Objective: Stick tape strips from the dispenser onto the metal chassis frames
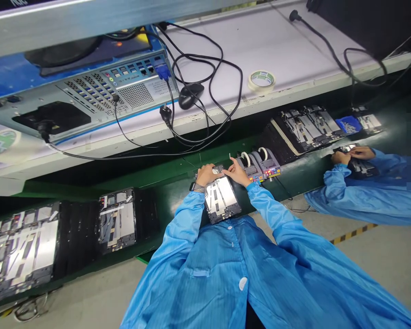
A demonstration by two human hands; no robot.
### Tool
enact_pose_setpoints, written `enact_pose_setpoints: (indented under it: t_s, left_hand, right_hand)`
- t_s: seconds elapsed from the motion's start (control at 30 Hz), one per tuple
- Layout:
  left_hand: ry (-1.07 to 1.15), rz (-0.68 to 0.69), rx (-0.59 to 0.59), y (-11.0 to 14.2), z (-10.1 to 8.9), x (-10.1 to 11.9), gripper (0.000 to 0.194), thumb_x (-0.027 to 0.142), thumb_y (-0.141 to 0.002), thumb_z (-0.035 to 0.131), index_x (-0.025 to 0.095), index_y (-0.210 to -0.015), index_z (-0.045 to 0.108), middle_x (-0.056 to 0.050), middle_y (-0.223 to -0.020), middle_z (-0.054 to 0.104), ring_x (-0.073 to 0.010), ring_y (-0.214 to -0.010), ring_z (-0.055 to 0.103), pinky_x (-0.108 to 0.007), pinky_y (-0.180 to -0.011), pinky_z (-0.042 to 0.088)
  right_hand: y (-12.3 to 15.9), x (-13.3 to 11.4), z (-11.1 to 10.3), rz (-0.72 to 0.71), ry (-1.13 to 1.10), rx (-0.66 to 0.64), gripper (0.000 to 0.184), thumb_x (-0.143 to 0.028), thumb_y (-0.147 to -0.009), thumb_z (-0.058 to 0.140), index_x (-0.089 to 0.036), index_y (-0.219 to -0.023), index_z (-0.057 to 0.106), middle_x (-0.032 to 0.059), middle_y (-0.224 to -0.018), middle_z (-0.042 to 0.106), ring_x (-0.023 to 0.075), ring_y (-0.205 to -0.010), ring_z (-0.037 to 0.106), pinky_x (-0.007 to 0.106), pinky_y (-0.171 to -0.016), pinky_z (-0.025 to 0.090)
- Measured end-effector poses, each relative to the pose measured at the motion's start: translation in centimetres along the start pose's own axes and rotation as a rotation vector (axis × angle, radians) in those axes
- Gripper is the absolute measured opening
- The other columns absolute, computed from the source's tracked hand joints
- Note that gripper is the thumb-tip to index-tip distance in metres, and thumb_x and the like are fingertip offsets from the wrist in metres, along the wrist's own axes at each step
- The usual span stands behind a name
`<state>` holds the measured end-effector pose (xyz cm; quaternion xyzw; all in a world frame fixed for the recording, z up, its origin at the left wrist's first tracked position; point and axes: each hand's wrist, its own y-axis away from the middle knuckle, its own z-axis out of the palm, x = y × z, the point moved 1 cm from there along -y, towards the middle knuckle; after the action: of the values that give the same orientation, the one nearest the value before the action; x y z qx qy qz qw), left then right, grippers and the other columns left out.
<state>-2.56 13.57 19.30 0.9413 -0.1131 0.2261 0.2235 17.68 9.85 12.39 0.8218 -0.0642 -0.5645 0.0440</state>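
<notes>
Electronics assembly workshop, green workbench [171, 194], opened devices [27, 251] in rows, blue work coats [222, 274], tape dispensers [260, 164]

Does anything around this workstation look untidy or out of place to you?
The black cables look untidy: they lie in loose loops around the mouse and droop over the white shelf's front edge.

shiny metal plates on the device [222, 195], smooth blue cloth coat [219, 269], glossy black plastic mouse [191, 95]
</notes>
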Motion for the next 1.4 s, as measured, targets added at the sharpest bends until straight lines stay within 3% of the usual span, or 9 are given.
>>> enact_pose_setpoints:
  t_s: [0.23,0.37,0.5,0.57,0.67,0.87,1.0,1.17,1.4]
  left_hand:
    - [0.076,0.058,0.165,1.5,-0.3,0.7,0.058,0.052,-0.081,0.081,0.02,-0.128,0.069,-0.018,-0.138,0.065,-0.0371,-0.137,0.049,-0.05,-0.115,0.035]
    - [0.243,0.19,0.225,3.9,-2.8,-0.6,0.047,0.035,-0.091,0.073,0.02,-0.136,0.065,-0.012,-0.143,0.064,-0.0288,-0.137,0.054,-0.041,-0.117,0.039]
    - [0.453,0.157,0.33,6.8,-4.3,-4.2,0.035,0.033,-0.099,0.06,0.024,-0.132,0.066,-0.007,-0.135,0.07,-0.0223,-0.124,0.064,-0.037,-0.111,0.047]
    - [0.531,0.104,0.399,7.9,-3.5,-6.2,0.032,0.031,-0.098,0.061,0.023,-0.127,0.068,-0.007,-0.129,0.072,-0.0218,-0.12,0.067,-0.037,-0.107,0.051]
    - [0.604,-0.015,0.463,9.0,-0.4,-8.2,0.032,0.027,-0.093,0.065,0.021,-0.124,0.067,-0.01,-0.129,0.07,-0.0229,-0.116,0.068,-0.038,-0.1,0.055]
    - [0.822,-0.136,0.504,9.1,5.6,-7.2,0.051,0.024,-0.09,0.068,0.021,-0.139,0.054,-0.015,-0.146,0.058,-0.0235,-0.126,0.063,-0.038,-0.102,0.054]
    - [0.939,-0.197,0.528,8.7,6.5,-5.9,0.047,0.024,-0.094,0.063,0.022,-0.139,0.052,-0.014,-0.146,0.059,-0.0224,-0.13,0.062,-0.038,-0.105,0.053]
    - [1.017,-0.182,0.535,8.6,6.5,-6.1,0.045,0.026,-0.092,0.066,0.022,-0.135,0.053,-0.012,-0.143,0.062,-0.0225,-0.13,0.062,-0.038,-0.106,0.052]
    - [1.08,-0.225,0.519,8.7,7.0,-6.6,0.046,0.025,-0.091,0.069,0.022,-0.135,0.053,-0.013,-0.142,0.063,-0.0227,-0.13,0.062,-0.039,-0.106,0.053]
  right_hand:
    - [1.9,-3.5,-0.1,-0.053,0.056,0.209,0.043,-0.041,-0.092,0.059,-0.017,-0.127,0.058,-0.0003,-0.082,0.062,0.0168,-0.068,0.059,0.031,-0.071,0.051]
    - [3.7,-6.0,1.2,-0.231,0.162,0.02,0.04,-0.031,-0.09,0.063,-0.02,-0.128,0.059,0.0021,-0.091,0.066,0.0187,-0.078,0.061,0.033,-0.078,0.051]
    - [3.9,-7.5,3.5,-0.374,0.246,-0.158,0.059,-0.021,-0.086,0.068,-0.022,-0.142,0.052,0.0056,-0.105,0.066,0.0217,-0.092,0.06,0.036,-0.09,0.049]
    - [3.4,-7.8,4.6,-0.402,0.26,-0.23,0.066,-0.018,-0.085,0.069,-0.023,-0.147,0.048,0.0058,-0.107,0.066,0.0216,-0.093,0.059,0.037,-0.092,0.048]
    - [2.6,-8.0,6.2,-0.42,0.255,-0.333,0.067,-0.016,-0.085,0.069,-0.025,-0.148,0.048,0.0032,-0.103,0.066,0.0199,-0.089,0.058,0.034,-0.089,0.047]
    - [1.0,-8.4,8.1,-0.429,0.228,-0.394,0.064,-0.006,-0.086,0.056,-0.025,-0.147,0.053,-0.0008,-0.091,0.065,0.016,-0.077,0.057,0.028,-0.079,0.045]
    - [0.7,-8.5,8.0,-0.475,0.235,-0.405,0.065,-0.004,-0.082,0.052,-0.023,-0.144,0.058,0.0011,-0.094,0.066,0.016,-0.076,0.056,0.029,-0.081,0.046]
    - [1.9,-8.7,7.3,-0.475,0.194,-0.448,0.076,-0.005,-0.077,0.055,-0.023,-0.15,0.049,0.0029,-0.106,0.067,0.0162,-0.08,0.057,0.03,-0.084,0.049]
    - [1.6,-9.1,8.6,-0.419,0.185,-0.45,0.061,-0.008,-0.087,0.056,-0.025,-0.146,0.054,0.0003,-0.095,0.066,0.0152,-0.077,0.056,0.026,-0.077,0.046]
